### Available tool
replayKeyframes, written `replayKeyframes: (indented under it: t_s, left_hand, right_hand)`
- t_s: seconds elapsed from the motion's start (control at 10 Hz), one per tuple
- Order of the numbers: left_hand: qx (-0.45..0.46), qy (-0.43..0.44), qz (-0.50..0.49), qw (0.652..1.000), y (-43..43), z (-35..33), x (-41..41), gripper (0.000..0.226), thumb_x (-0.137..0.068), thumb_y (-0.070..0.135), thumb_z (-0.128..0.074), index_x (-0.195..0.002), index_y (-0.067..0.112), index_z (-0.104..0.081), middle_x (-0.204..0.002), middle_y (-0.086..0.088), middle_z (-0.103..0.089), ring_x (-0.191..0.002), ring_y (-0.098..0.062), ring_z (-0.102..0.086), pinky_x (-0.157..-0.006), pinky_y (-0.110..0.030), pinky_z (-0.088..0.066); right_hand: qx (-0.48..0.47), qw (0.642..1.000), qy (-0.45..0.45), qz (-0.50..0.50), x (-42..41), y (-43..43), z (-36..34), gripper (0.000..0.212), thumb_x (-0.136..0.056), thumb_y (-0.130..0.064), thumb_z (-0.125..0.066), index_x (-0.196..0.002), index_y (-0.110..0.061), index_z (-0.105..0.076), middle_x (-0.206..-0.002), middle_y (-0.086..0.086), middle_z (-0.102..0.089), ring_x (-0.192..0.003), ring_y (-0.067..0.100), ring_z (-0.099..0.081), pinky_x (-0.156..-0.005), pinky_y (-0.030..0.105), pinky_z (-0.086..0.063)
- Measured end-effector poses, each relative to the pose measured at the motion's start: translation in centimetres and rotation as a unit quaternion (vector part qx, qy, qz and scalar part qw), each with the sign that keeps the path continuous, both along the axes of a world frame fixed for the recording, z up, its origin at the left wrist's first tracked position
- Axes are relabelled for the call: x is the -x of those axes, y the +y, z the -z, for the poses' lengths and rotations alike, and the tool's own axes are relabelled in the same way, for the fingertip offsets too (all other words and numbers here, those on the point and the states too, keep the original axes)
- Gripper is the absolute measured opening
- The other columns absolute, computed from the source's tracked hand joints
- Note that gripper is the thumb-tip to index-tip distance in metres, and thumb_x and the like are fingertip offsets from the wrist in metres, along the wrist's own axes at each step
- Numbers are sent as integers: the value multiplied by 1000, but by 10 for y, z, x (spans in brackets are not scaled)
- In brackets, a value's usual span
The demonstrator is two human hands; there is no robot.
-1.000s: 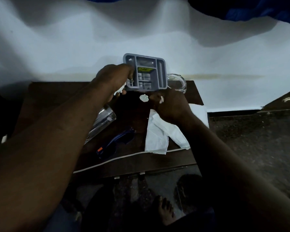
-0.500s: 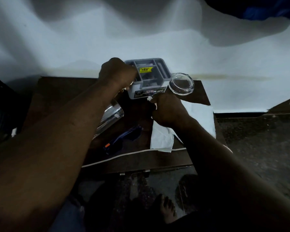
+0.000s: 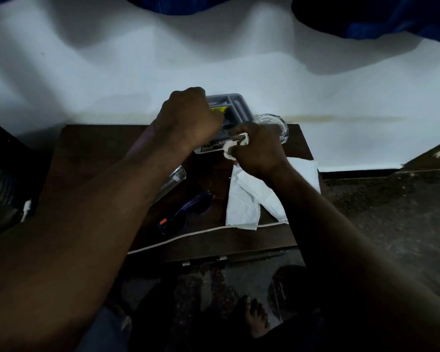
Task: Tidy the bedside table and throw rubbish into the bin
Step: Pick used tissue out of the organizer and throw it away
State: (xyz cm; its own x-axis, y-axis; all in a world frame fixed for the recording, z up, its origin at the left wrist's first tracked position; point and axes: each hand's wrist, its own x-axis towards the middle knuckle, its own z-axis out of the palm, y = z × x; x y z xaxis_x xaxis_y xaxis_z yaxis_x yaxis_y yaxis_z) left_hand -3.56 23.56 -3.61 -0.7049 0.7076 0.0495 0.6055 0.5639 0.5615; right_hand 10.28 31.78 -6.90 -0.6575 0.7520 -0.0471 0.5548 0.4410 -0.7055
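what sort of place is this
Probably a bedroom at home: a small dark wooden bedside table stands against a plain white wall, carrying folded blue-framed glasses and a white cable, and the person's bare foot rests on the dark speckled floor.

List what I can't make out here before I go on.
All head view.
1. left hand: only its back shows; whatever its fingers hold is hidden.
2. box: near compartments covered by both hands; label print too small.
3. glass: mostly behind the left forearm.
4. wad: partly inside the right hand.
5. bin: out of frame.
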Motion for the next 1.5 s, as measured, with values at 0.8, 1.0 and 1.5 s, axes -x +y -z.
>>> replayKeyframes:
  t_s: [0.8, 1.0, 1.5]
  left_hand:
    - [175, 70, 210, 959, 4, 42, -50, 29, -94, 33, -62, -119, 20, -72, -121, -7, -70, -109, -29, -66, -72, -32, -41]
    - [191, 118, 222, 949, 1, 40, -61, 41, -91, 32, -65, -132, 32, -64, -133, -6, -64, -118, -29, -62, -78, -31, -41]
    - [-110, -163, -13, 980, -41, -25, -128, 34, -89, 43, -59, -80, 14, -72, -77, -1, -71, -82, -20, -67, -75, -35, -50]
  right_hand:
    - [99, 990, 44, 87, -28, 20, -7, 28, -86, -18, -72, -63, -5, -62, -64, 15, -64, -53, 13, -53, -53, 28, -42]
    - [115, 988, 60, 82, -34, 15, -8, 30, -87, -24, -72, -67, -3, -66, -62, 9, -64, -48, 13, -52, -45, 24, -40]
    - [367, 892, 220, 144, -73, -59, -33, 16, -102, -10, -53, -108, -9, -68, -87, -2, -63, -65, 4, -61, -58, 20, -52]
